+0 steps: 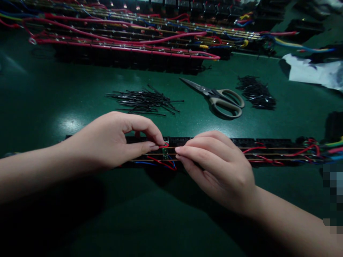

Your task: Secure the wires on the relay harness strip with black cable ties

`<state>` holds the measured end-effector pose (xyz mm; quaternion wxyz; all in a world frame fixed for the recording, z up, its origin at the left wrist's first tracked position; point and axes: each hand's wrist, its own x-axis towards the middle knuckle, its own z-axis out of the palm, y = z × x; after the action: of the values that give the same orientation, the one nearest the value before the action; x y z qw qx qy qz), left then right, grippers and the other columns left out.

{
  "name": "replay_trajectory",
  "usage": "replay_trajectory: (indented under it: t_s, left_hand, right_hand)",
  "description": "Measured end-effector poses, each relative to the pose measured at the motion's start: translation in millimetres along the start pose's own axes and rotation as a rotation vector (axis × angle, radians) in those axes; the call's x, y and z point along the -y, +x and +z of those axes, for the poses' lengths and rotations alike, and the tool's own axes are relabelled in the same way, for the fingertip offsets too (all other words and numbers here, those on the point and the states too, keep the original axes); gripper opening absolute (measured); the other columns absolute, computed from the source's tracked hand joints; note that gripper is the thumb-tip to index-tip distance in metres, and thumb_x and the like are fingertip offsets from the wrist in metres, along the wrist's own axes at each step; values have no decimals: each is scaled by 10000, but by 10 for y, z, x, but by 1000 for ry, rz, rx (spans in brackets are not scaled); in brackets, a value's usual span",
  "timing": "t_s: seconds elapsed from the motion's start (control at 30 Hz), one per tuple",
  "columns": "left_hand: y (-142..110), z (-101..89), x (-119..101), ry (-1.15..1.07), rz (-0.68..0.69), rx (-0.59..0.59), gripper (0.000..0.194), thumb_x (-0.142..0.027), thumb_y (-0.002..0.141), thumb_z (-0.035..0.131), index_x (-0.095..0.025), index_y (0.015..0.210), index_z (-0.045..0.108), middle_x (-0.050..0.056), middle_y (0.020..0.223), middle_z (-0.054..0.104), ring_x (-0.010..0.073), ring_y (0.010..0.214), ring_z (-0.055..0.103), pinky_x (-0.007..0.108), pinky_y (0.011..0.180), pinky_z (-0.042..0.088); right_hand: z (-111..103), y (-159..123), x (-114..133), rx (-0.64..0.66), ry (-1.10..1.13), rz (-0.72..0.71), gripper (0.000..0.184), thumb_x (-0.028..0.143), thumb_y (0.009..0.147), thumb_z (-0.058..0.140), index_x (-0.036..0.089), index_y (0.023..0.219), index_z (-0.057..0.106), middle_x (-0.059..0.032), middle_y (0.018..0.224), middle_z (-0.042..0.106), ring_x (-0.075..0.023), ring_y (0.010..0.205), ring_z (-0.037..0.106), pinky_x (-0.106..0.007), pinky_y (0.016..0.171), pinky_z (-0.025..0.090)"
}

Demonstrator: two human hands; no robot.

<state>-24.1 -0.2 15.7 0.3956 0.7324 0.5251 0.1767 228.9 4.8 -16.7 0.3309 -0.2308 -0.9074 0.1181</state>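
Observation:
A long black strip assembly (pixel 276 144) with brass-coloured rods and short wires lies across the middle of the green table. Over its centre, my left hand (pixel 120 141) pinches a small red wire (pixel 165 144) between thumb and forefinger. Just to the right, the fingertips of my right hand (pixel 219 164) are pressed together above the rods; whatever they may hold is too small to make out. A small green circuit board (pixel 165 153) shows between the two hands. Below it, a red and blue wire pair (pixel 173 165) loops at the strip's near edge.
Beyond the strip lie a pile of black cable ties (pixel 146 100), grey-handled scissors (pixel 214 98) and a heap of short black pieces (pixel 255 92). More wired strips (pixel 128 39) with thick red cables line the back. A white plastic bag (pixel 308 73) rests at the right.

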Motion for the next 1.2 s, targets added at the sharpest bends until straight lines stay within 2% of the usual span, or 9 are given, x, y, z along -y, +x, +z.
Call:
replay_trajectory:
  t_s: [0.13, 0.3, 0.63, 0.97, 1.2]
  left_hand:
    - [7, 7, 0, -12, 5, -9, 202, -345, 855, 603, -324, 872, 803, -93, 856, 801, 122, 766, 714, 194, 734, 532]
    - [22, -9, -17, -15, -3, 37, 208, -348, 855, 605, -312, 880, 809, -97, 866, 802, 111, 787, 712, 184, 773, 527]
    - [17, -8, -8, -17, 21, 31, 191, -365, 865, 627, -325, 898, 810, -100, 878, 806, 106, 799, 717, 192, 762, 522]
    - [-5, 25, 16, 16, 67, 8, 196, -334, 906, 599, -333, 935, 793, -139, 927, 807, 63, 861, 729, 123, 772, 483]
    - [-25, 26, 32, 43, 94, 13, 199, -310, 910, 592, -325, 951, 786, -132, 921, 795, 62, 855, 715, 127, 759, 479]
  right_hand:
    - [-11, -6, 4, 9, 3, -8, 159, 50, 882, 742, 92, 1034, 725, -106, 932, 764, -210, 849, 656, -376, 744, 545]
    - [-10, -6, 4, 4, -6, -22, 140, 53, 884, 746, 75, 1021, 729, -109, 932, 761, -207, 849, 645, -376, 743, 540]
    - [8, 3, -3, 6, -1, -14, 138, 60, 889, 749, 83, 1022, 727, -101, 933, 758, -200, 841, 641, -373, 737, 539]
    - [4, -1, -1, 9, -7, -15, 130, 68, 893, 747, 88, 1020, 725, -103, 934, 760, -202, 841, 647, -371, 737, 542]
    - [-3, 3, 4, 13, -11, -6, 122, 75, 901, 740, 90, 1022, 724, -100, 928, 759, -202, 835, 645, -372, 737, 539]
